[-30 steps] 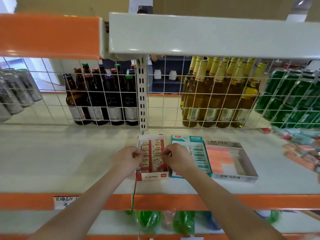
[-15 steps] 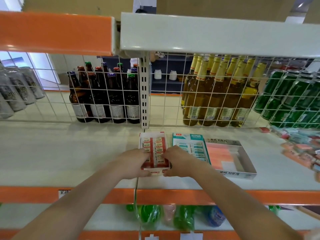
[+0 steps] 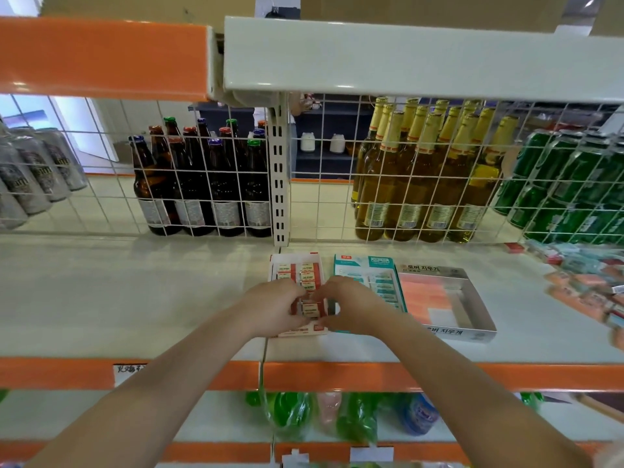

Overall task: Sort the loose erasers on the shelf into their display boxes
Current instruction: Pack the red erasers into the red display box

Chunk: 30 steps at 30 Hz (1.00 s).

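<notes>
Your left hand [image 3: 273, 307] and right hand [image 3: 351, 307] curl their fingers onto red-labelled erasers [image 3: 310, 307] in the red box [image 3: 293, 260] beneath them. Just right of your right hand: teal box [image 3: 364, 263] of teal erasers, then grey box [image 3: 479, 327] marked "지우개", part-filled with pink erasers [image 3: 422, 288]. Three boxes. Loose erasers [image 3: 584, 285] far right.

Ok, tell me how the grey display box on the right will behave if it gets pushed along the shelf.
The grey display box is probably light: low thin card walls, and only partly filled with pink erasers. It sits flat and wide on the shelf, so it should slide rather than tip. Its walls may flex if pressed, and the loosely packed erasers could shift towards the bare end.
</notes>
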Each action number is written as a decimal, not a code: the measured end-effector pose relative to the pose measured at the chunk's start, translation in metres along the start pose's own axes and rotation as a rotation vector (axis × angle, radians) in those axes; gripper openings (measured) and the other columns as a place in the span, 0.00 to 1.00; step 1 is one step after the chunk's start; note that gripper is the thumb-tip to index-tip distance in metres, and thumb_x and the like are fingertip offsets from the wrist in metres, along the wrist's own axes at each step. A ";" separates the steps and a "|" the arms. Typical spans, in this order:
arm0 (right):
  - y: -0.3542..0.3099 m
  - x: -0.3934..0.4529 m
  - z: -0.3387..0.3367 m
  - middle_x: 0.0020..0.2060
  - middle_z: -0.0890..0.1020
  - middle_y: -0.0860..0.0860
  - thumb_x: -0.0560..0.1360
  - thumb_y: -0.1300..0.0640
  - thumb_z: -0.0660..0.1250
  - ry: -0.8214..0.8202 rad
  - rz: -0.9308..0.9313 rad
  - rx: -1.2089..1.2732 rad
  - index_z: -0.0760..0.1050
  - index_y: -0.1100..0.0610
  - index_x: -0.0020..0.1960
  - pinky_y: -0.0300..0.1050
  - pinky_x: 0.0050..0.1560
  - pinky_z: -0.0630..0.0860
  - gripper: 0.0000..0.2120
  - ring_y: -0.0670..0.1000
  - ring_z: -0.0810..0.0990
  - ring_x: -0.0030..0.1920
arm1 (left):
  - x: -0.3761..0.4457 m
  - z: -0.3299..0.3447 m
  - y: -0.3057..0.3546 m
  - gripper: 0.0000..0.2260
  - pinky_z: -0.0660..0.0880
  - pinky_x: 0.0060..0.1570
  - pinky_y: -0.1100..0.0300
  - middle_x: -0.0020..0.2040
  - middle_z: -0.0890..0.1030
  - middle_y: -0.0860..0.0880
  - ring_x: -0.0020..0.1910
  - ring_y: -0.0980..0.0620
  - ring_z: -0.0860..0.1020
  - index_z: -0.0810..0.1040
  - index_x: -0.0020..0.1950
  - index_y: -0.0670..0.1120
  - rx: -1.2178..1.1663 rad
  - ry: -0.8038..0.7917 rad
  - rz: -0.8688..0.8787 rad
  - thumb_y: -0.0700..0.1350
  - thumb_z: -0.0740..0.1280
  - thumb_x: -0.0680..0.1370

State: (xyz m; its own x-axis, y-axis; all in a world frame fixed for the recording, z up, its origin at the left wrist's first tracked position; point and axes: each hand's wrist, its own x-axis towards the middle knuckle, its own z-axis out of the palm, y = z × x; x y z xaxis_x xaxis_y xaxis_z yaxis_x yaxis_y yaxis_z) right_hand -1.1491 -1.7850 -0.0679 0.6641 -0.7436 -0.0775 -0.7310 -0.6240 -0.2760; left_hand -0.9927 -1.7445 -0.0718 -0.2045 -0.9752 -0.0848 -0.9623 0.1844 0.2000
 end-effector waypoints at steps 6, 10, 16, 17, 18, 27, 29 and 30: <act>0.051 -0.025 -0.015 0.64 0.71 0.51 0.76 0.55 0.64 0.053 0.171 0.000 0.70 0.51 0.67 0.44 0.61 0.68 0.19 0.52 0.71 0.62 | 0.024 -0.004 0.026 0.13 0.71 0.47 0.61 0.56 0.77 0.52 0.50 0.54 0.75 0.76 0.60 0.50 -0.077 0.021 0.053 0.50 0.64 0.77; 0.094 -0.052 -0.022 0.59 0.76 0.50 0.77 0.55 0.63 0.064 0.302 0.020 0.73 0.52 0.63 0.41 0.51 0.72 0.15 0.50 0.75 0.55 | 0.045 -0.003 0.060 0.11 0.73 0.48 0.61 0.53 0.77 0.53 0.48 0.56 0.74 0.77 0.59 0.49 -0.114 0.001 0.107 0.49 0.64 0.78; 0.160 -0.097 -0.035 0.57 0.77 0.51 0.76 0.58 0.62 0.103 0.435 0.080 0.74 0.53 0.62 0.38 0.51 0.69 0.15 0.50 0.76 0.54 | 0.086 0.003 0.130 0.11 0.72 0.50 0.63 0.54 0.77 0.55 0.50 0.58 0.74 0.77 0.59 0.51 -0.127 0.003 0.228 0.49 0.63 0.78; 0.170 -0.105 -0.037 0.56 0.78 0.51 0.75 0.58 0.62 0.109 0.457 0.082 0.74 0.53 0.62 0.38 0.50 0.69 0.15 0.51 0.76 0.55 | 0.093 0.004 0.141 0.11 0.72 0.51 0.62 0.55 0.77 0.54 0.51 0.56 0.75 0.77 0.60 0.51 -0.125 -0.006 0.253 0.48 0.63 0.78; 0.181 -0.112 -0.039 0.56 0.78 0.52 0.75 0.58 0.62 0.109 0.472 0.081 0.75 0.53 0.61 0.38 0.50 0.68 0.15 0.52 0.75 0.56 | 0.099 0.005 0.153 0.11 0.71 0.51 0.61 0.55 0.78 0.53 0.51 0.55 0.75 0.77 0.60 0.50 -0.120 -0.015 0.274 0.48 0.63 0.78; 0.265 -0.173 -0.056 0.56 0.79 0.51 0.76 0.58 0.60 0.139 0.573 0.044 0.74 0.53 0.63 0.41 0.54 0.70 0.16 0.52 0.76 0.57 | 0.153 0.024 0.242 0.13 0.72 0.53 0.59 0.57 0.78 0.50 0.54 0.53 0.76 0.77 0.61 0.48 -0.080 -0.085 0.384 0.47 0.61 0.79; 0.284 -0.185 -0.059 0.57 0.79 0.52 0.77 0.58 0.60 0.151 0.604 0.031 0.74 0.53 0.63 0.42 0.55 0.71 0.16 0.52 0.76 0.57 | 0.164 0.029 0.261 0.13 0.72 0.55 0.58 0.58 0.78 0.50 0.55 0.52 0.75 0.76 0.62 0.48 -0.069 -0.101 0.393 0.48 0.61 0.79; 0.293 -0.191 -0.061 0.58 0.78 0.52 0.77 0.58 0.60 0.158 0.618 0.029 0.74 0.53 0.63 0.43 0.55 0.71 0.16 0.52 0.76 0.57 | 0.170 0.033 0.269 0.13 0.72 0.55 0.58 0.58 0.77 0.50 0.56 0.52 0.75 0.76 0.62 0.48 -0.068 -0.110 0.396 0.48 0.61 0.79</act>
State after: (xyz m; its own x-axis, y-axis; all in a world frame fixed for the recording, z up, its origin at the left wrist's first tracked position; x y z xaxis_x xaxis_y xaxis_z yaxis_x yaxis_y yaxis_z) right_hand -1.4998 -1.8400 -0.0756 0.0881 -0.9921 -0.0891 -0.9658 -0.0632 -0.2515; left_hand -1.2925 -1.8564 -0.0644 -0.5780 -0.8109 -0.0918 -0.7922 0.5306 0.3016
